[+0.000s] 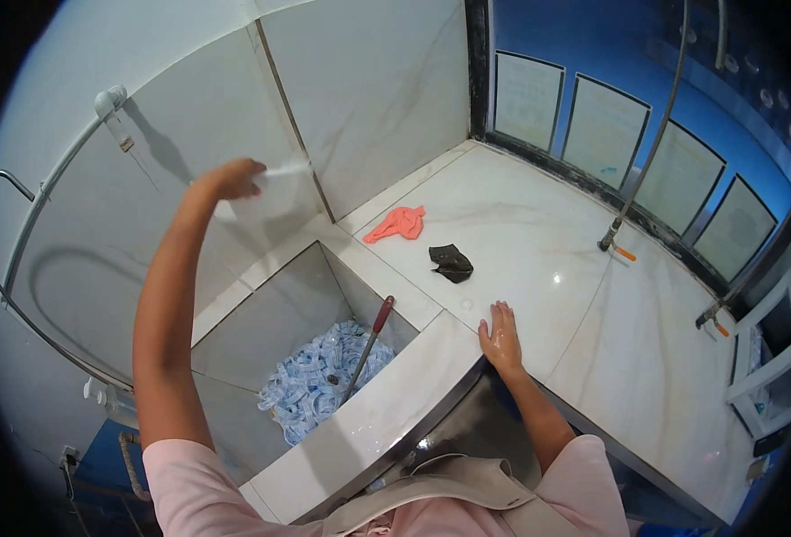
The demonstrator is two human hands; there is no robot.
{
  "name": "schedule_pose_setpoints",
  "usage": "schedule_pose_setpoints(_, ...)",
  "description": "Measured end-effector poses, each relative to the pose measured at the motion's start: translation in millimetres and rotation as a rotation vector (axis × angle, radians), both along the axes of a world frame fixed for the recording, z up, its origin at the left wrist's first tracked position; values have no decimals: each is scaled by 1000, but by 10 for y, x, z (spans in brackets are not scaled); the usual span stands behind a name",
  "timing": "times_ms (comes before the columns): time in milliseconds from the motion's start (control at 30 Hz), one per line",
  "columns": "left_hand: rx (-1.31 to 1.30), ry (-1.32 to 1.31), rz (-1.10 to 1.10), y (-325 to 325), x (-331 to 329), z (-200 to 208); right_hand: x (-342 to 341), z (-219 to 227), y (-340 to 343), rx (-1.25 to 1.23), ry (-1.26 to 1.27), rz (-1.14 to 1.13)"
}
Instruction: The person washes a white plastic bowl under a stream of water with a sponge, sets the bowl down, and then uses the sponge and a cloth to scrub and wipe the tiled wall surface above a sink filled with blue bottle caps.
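My left hand (233, 180) is raised against the pale wall panel, above the left part of a square tiled basin. Its fingers are closed on a white, thin, see-through sheet (281, 175), smeared by motion; I cannot tell whether it is cloth or plastic. On the front edge of the white marbled counter (539, 215) rests my right hand (503, 342), wet-looking, fingers stretched out, holding nothing. A crumpled black piece of cloth or plastic (452, 263) lies beyond it. Farther off lies a crumpled coral-pink cloth (395, 224).
Many blue-and-white packets or strips (324, 371) heap in the basin (266, 313). A red-handled tool (382, 315) leans there, its lower end hidden. Orange-levered taps (624, 253) rise at right, near a white rack (767, 336). A grey pipe (46, 183) bends along the left wall.
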State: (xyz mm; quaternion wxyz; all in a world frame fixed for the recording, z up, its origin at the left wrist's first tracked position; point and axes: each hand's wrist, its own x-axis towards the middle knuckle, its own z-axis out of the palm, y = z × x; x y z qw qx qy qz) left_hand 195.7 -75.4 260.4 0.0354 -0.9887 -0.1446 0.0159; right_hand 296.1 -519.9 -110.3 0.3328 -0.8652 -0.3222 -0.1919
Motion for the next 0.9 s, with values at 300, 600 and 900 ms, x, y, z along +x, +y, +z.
schedule_pose_setpoints(300,37,-207,223,577,-1151,-369,5,26,39,13,-9,20)
schedule_pose_setpoints(600,73,-504,127,205,-1677,-952,-12,-58,11,-31,-77,-26)
schedule_pose_setpoints(900,94,-536,64,60,-1661,-1053,0,-85,35,-60,-70,-15)
